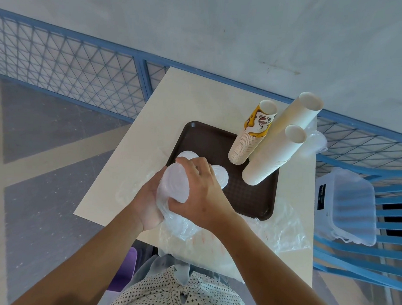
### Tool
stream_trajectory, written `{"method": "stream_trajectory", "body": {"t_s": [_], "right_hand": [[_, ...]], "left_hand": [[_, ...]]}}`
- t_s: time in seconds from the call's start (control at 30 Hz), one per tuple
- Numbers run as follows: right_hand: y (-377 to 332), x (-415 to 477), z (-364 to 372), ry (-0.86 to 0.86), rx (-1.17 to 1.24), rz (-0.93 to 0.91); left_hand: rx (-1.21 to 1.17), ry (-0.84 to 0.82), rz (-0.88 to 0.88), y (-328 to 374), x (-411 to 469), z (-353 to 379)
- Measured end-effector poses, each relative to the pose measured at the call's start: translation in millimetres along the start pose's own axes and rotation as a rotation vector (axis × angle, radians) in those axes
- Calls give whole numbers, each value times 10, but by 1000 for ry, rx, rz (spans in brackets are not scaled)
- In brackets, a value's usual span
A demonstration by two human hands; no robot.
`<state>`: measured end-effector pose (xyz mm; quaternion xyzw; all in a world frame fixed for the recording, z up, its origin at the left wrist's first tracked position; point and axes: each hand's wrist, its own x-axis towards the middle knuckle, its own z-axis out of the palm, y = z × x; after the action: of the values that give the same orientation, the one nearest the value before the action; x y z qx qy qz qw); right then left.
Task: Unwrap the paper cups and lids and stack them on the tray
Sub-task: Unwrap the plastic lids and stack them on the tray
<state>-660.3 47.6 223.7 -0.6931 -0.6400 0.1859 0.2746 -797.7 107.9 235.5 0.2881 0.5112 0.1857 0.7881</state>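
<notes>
1. The person is standing at the table (197, 95) with a stack of lids (175, 185) raised just over the near left corner of the brown tray (250, 199).
2. The left hand (148, 203) is cupping the lower, wrapped part of that stack. The right hand (201, 193) is curling its fingers over the bared upper end, so both hands are grasping the lids.
3. The clear wrapper (181, 222) is bunching down around the base of the stack, so I judge the peeling to be partly done.
4. Three columns of cups are already standing on the tray's far right side: a printed cup stack (253, 136) and two white cup stacks (282, 143). All three are leaning towards the far right.
5. Two lid piles (221, 176) are sitting on the tray right beside the hands, one of them partly hidden behind the fingers.
6. What seems to be left is freeing this last bundle and setting it down; I cannot tell whether more packs are waiting.
7. Loose plastic film (272, 232) is lying across the near edge of the table and touching the tray, where it could snag.
8. A clear plastic box (348, 203) is resting on a blue chair (385, 250) to the right, well apart from the work.
</notes>
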Motion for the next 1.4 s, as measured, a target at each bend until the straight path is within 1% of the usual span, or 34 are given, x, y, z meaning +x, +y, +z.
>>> {"method": "stream_trajectory", "body": {"t_s": [0.1,0.17,0.27,0.37,0.57,0.73,0.9,0.97,1.03,1.1,1.2,1.27,1.4], "right_hand": [[-6,3,-18,1,9,0],[-4,6,-37,-7,29,6],[0,11,-40,-45,51,5],[19,19,-20,-85,61,16],[38,22,20,-106,46,22],[27,19,-25,-55,54,20],[18,55,-146,41,103,34],[29,89,-233,53,104,46],[80,135,-316,79,110,57],[185,184,-392,100,81,77],[439,225,-484,96,24,145],[646,227,-483,84,-32,206],[1043,233,-258,2,-180,317]], "left_hand": [[-68,6,-39,-15,-13,32],[-70,10,-59,-27,9,27],[-75,-49,-34,9,-31,39],[-79,-61,-27,7,-29,13],[-28,-32,-8,-14,13,-18],[-34,-4,-30,-56,19,-9],[82,-8,0,-71,26,-16],[64,-14,4,-78,61,-49],[33,18,12,-88,89,-70],[19,86,4,-95,130,-111],[103,112,-10,-86,118,-155],[175,183,-5,-91,150,-174],[230,277,-82,-128,210,-154]]}}
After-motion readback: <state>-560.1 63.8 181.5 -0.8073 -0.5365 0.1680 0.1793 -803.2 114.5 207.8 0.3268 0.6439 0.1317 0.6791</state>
